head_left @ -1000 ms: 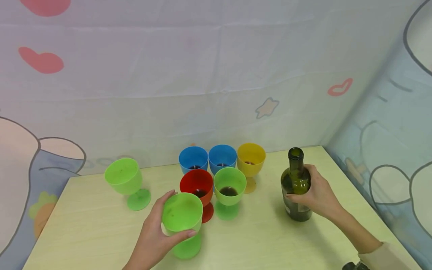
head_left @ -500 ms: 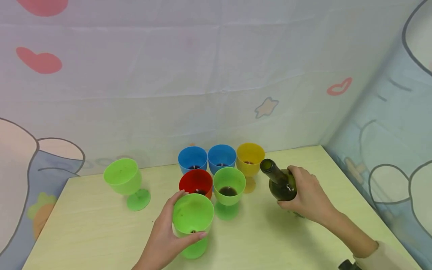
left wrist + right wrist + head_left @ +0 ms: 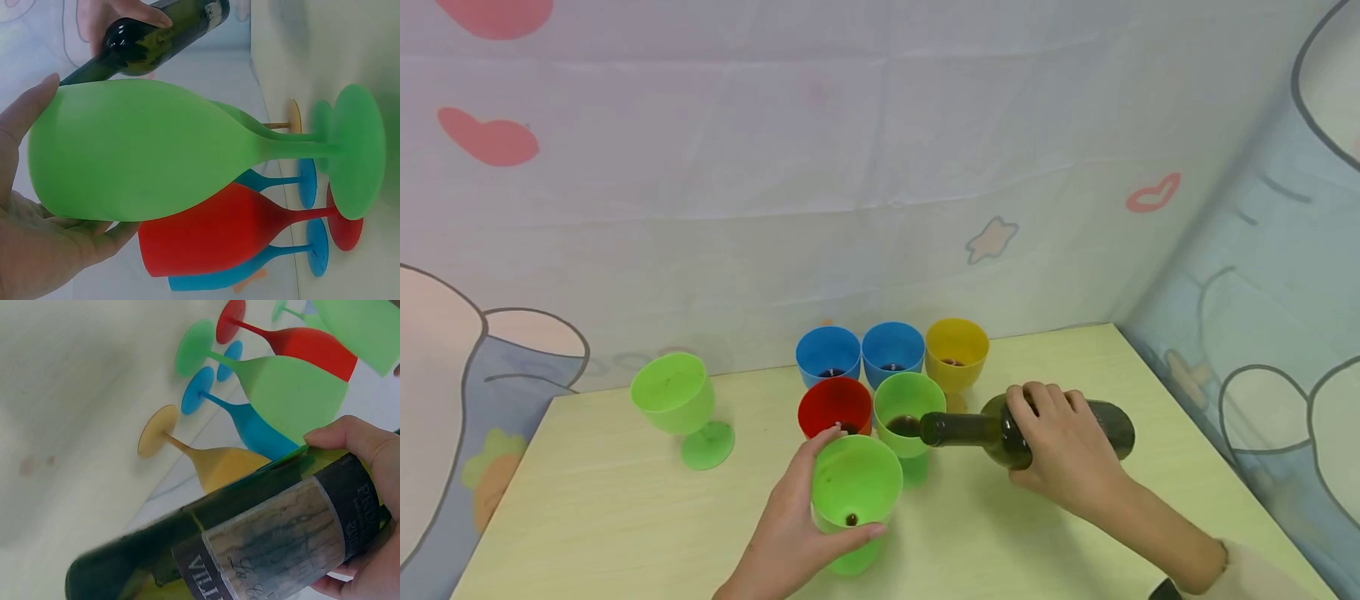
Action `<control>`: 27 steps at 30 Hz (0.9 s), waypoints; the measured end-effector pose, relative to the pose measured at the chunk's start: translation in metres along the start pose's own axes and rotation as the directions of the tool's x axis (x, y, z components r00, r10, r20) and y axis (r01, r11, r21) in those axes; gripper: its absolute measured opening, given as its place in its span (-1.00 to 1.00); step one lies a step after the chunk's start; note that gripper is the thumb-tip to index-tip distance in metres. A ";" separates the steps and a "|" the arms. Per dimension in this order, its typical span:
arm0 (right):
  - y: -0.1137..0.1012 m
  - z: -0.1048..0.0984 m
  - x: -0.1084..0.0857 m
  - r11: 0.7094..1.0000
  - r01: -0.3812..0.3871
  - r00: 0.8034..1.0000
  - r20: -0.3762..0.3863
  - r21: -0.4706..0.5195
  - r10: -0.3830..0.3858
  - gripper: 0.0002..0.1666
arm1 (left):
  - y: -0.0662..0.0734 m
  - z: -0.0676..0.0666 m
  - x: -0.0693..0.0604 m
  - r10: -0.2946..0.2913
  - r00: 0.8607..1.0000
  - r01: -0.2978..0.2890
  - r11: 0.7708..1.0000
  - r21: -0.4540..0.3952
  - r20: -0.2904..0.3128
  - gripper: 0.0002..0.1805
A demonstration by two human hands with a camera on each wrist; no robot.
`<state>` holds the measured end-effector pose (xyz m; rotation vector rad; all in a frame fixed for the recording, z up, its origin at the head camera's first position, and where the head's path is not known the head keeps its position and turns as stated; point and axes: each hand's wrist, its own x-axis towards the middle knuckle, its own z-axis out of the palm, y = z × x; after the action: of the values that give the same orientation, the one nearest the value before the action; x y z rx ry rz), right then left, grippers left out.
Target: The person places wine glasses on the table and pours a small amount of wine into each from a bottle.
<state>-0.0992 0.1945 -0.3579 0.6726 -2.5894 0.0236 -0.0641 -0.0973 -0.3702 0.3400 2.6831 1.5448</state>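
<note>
My left hand [image 3: 797,521] holds a green plastic goblet [image 3: 857,471] by its bowl, thumb in front and fingers behind. A small dark spot shows at the bottom of that bowl. My right hand [image 3: 1067,450] grips a dark green wine bottle [image 3: 1009,433] round its body; the bottle lies nearly level, its mouth pointing left. In the head view the mouth overlaps a second green goblet [image 3: 910,392] and sits up and right of the held goblet's rim. No stream of liquid is visible. The bottle's label [image 3: 275,531] shows in the right wrist view.
Behind the held goblet stand a red goblet [image 3: 831,404], two blue goblets [image 3: 823,350] and a yellow one [image 3: 958,354], each with dark liquid inside. Another green goblet [image 3: 673,392] stands apart at the left on the pale table [image 3: 595,500]. A printed cloth [image 3: 737,167] hangs behind.
My right hand has lifted the upright bottle, moved it left and tipped it nearly level. My left hand has shifted right with the green goblet.
</note>
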 end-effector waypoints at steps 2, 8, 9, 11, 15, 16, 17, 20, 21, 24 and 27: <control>-0.001 0.000 0.000 0.999 0.027 1.000 -0.011 -0.028 -0.027 -0.06 | 0.002 0.001 0.001 0.009 1.000 -0.009 1.000 -0.001 0.007 0.01; -0.005 0.001 0.000 0.989 0.102 0.992 -0.065 -0.109 -0.109 -0.10 | 0.005 0.005 0.002 0.070 0.997 -0.070 0.997 0.018 0.024 0.02; -0.006 0.001 0.000 0.986 0.111 0.990 -0.074 -0.121 -0.121 -0.11 | 0.005 0.006 0.002 0.074 0.997 -0.075 0.997 0.022 0.029 0.02; -0.007 0.001 0.001 0.983 0.125 0.986 -0.089 -0.138 -0.138 -0.11 | 0.006 0.007 0.003 0.068 0.997 -0.069 0.997 0.018 0.037 0.02; -0.008 -0.002 0.002 0.973 0.149 0.982 -0.086 -0.175 -0.165 -0.10 | 0.008 0.007 0.004 0.056 0.997 -0.057 0.998 0.012 0.049 0.02; -0.008 -0.003 0.002 0.971 0.152 0.982 -0.081 -0.184 -0.169 -0.09 | 0.009 0.007 0.004 0.052 0.997 -0.053 0.999 0.012 0.050 0.03; -0.008 -0.003 0.002 0.969 0.155 0.982 -0.076 -0.191 -0.172 -0.09 | 0.009 0.007 0.004 0.053 0.997 -0.053 0.998 0.014 0.052 0.03; -0.009 -0.005 0.003 0.964 0.162 0.981 -0.068 -0.213 -0.180 -0.09 | 0.010 0.007 0.004 0.053 0.997 -0.053 0.999 0.010 0.059 0.03; -0.009 -0.006 0.003 0.962 0.165 0.980 -0.070 -0.219 -0.184 -0.11 | 0.011 0.007 0.004 0.053 0.997 -0.054 0.999 0.007 0.062 0.03; -0.010 -0.007 0.004 0.955 0.177 0.976 -0.080 -0.239 -0.201 -0.18 | 0.011 0.008 0.004 0.067 0.995 -0.067 0.998 -0.003 0.069 0.02; -0.011 -0.008 0.005 0.949 0.182 0.973 -0.090 -0.256 -0.211 -0.24 | 0.011 0.009 0.005 0.083 0.994 -0.083 0.997 -0.007 0.069 0.02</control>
<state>-0.0946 0.1832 -0.3495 0.8066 -2.3492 -0.3091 -0.0654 -0.0834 -0.3648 0.5010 2.6445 1.5296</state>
